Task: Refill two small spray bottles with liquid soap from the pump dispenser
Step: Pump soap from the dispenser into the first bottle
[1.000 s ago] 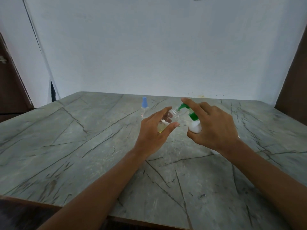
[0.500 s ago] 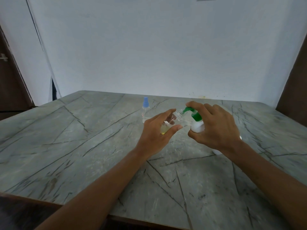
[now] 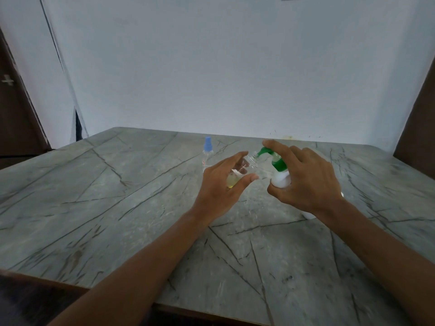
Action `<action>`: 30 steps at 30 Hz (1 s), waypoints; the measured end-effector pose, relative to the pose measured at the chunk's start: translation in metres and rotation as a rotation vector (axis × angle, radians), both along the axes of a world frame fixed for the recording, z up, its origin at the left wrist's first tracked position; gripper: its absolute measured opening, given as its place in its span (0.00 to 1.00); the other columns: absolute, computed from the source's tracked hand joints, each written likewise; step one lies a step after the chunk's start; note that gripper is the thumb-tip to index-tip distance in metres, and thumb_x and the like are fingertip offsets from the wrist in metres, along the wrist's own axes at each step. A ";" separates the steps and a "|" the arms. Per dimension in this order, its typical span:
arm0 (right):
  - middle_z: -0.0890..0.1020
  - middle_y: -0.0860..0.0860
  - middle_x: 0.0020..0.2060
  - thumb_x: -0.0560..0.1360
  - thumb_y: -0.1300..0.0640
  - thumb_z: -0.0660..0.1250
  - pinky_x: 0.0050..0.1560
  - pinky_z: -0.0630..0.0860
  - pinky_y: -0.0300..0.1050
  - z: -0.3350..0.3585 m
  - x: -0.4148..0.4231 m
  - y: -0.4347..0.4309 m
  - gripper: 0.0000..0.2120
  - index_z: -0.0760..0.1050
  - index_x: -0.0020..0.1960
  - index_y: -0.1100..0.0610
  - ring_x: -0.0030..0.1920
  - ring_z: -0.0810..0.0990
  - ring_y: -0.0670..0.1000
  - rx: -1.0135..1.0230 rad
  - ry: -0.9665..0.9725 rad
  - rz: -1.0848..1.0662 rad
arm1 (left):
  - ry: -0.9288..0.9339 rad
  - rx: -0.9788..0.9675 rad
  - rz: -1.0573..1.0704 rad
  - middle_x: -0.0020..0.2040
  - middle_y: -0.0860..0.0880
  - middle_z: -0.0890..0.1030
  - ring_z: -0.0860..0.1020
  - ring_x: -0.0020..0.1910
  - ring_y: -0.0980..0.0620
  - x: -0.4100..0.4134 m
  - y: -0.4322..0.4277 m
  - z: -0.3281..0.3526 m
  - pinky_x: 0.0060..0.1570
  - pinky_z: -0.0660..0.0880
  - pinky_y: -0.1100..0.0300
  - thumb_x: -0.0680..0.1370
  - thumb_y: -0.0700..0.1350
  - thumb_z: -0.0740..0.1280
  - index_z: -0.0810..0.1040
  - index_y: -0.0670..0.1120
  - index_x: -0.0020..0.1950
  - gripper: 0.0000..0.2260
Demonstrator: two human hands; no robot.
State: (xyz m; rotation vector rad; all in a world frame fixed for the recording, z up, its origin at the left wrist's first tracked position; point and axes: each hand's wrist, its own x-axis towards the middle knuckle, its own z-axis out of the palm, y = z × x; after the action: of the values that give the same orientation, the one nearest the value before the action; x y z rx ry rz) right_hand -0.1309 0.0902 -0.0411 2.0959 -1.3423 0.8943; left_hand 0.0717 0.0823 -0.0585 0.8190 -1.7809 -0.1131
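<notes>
Grey-green stone, crossed by dark veins, formed the worktop point(image 3: 117, 196) on which the refilling was done. Near its middle, the left hand point(image 3: 221, 187) held a small clear bottle point(image 3: 242, 169) clamped between the thumb below and the curled fingers above. This bottle was uncapped and tilted, its threaded neck pointing up and to the right, and a little yellowish liquid point(image 3: 231, 182) lay pooled at its lower end. The right hand point(image 3: 308, 182) was wrapped round the white dispenser point(image 3: 280, 178), thumb on the near side and fingers on the far side. Its forefinger point(image 3: 280, 147) was stretched along the top of the green pump head point(image 3: 266, 151). The spout of the pump met the open mouth of the small bottle; whether soap was passing could not be told.

A second spray bottle point(image 3: 207, 151), clear with a pale blue cap, stood upright on the worktop just behind the left hand and apart from it. A white shape point(image 3: 308, 215) showed below the right wrist, but whether it belonged to the dispenser could not be told.

A plain white wall point(image 3: 235, 67) rose behind the worktop, and dark brown woodwork point(image 3: 18, 114) flanked the view at both sides.
</notes>
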 end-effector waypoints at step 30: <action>0.81 0.50 0.49 0.61 0.42 0.76 0.41 0.77 0.47 0.002 0.000 -0.001 0.40 0.66 0.68 0.47 0.41 0.77 0.53 0.018 0.000 -0.012 | -0.058 0.059 -0.021 0.50 0.59 0.79 0.78 0.46 0.66 -0.003 0.003 0.000 0.48 0.71 0.77 0.73 0.52 0.70 0.74 0.47 0.65 0.22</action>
State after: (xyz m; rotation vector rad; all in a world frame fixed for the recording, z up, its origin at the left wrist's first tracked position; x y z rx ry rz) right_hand -0.1312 0.0894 -0.0393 2.0984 -1.3665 0.8807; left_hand 0.0687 0.0853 -0.0581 0.8539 -1.8488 -0.1581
